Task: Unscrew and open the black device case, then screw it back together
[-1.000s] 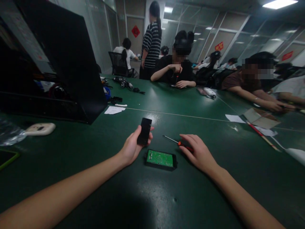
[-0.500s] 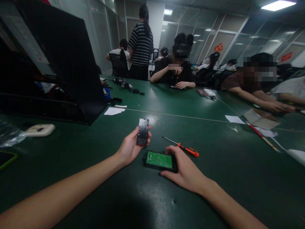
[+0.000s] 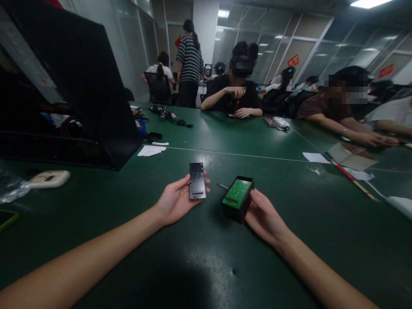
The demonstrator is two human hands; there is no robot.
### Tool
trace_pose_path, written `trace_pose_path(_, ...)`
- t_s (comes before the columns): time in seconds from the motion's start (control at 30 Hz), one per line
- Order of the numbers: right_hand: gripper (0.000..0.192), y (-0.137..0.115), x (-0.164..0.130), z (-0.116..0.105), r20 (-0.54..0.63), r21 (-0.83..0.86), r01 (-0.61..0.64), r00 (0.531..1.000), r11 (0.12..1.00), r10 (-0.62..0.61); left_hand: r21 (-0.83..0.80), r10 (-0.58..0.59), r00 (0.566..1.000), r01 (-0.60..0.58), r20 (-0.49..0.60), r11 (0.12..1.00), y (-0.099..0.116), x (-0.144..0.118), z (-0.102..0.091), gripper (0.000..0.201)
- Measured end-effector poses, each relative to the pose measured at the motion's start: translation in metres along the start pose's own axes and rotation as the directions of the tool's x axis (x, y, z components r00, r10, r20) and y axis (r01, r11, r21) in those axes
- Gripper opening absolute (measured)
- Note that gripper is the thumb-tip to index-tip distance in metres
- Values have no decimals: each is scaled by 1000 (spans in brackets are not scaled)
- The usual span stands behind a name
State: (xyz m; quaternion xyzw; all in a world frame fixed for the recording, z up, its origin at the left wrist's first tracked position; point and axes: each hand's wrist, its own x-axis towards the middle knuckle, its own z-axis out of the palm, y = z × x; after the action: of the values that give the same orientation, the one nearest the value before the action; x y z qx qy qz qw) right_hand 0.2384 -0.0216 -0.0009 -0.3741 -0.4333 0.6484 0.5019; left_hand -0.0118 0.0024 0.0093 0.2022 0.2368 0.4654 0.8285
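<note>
My right hand (image 3: 265,212) grips a black rectangular housing (image 3: 236,211) holding a green circuit board (image 3: 238,192). Left of the housing, my left hand (image 3: 175,199) clasps a flat, glossy black cover (image 3: 197,182). The housing blocks part of a thin metal shaft (image 3: 222,186) behind it. Well left of the housing stands a large black case (image 3: 93,81); well right, an open cardboard box (image 3: 349,157).

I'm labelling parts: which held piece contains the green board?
The black case in the right hand; the flat piece in the left hand shows none.
</note>
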Motion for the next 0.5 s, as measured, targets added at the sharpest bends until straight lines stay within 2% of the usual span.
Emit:
trace_pose_path(0.07, 41, -4, 2, -4, -19, 12, -7, 1000, 1000, 7, -3, -32, 999, 32, 29, 999, 0, -1, 0, 39)
trace_pose_path(0.17, 47, -6, 4, -9, -7, 32, -29, 1000, 999, 30, 7, -65, 995, 64, 80, 998, -1, -2, -1, 38)
trace_pose_path(0.33, 46, -5, 1, -6, 24, 117, -129, 992, 985, 127, 53, -64, 987, 56, 146, 997, -3, -1, -4, 35)
trace_pose_path(0.5, 40, 4, -2, 3, 2, 11, 6, 1000, 1000, -6, 257, -21, 978, -33, 206, 966, -13, -3, -6, 35)
